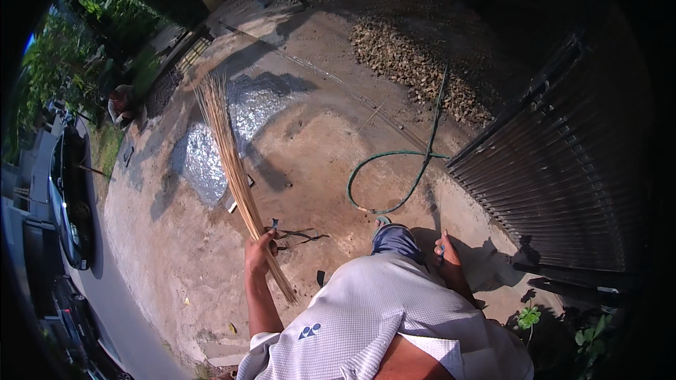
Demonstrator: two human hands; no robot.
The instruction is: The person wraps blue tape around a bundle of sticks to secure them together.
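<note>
My left hand [260, 252] is closed around a stick broom [232, 162], a bundle of long thin tan stalks. Its spread end points away over a shiny wet grey patch [204, 162], and its short end sticks out below my fist. A dark strip [299, 233] shows beside that hand; whether it is a strap or a shadow I cannot tell. On the other side, my right hand [448, 252] hangs near my leg with curled fingers. Something small and dark shows in it, too little to name. A green hose [352, 172] lies looped on the ground ahead of this hand.
A gravel pile [415, 67] lies beyond the hose. A dark ribbed metal gate [556, 176] stands at right, with a green plant [528, 317] near its foot. At far left a person [123, 105] is low by the greenery, and cars [70, 197] stand along the road.
</note>
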